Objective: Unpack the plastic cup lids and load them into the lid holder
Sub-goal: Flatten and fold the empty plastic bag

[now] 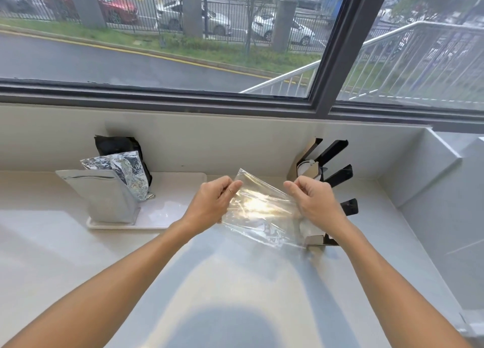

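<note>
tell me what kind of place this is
Probably a cafe or drinks-shop prep counter by a street window: foil pouches on a tray, and a black lid holder beside the hands.

Two bare forearms reach in from the bottom corners, with no sleeves in view. The left hand (213,203) and right hand (315,201) carry no gloves, rings, watch or bracelets. The fingernails are short and plain. Knuckles and tendons show on both.
</note>
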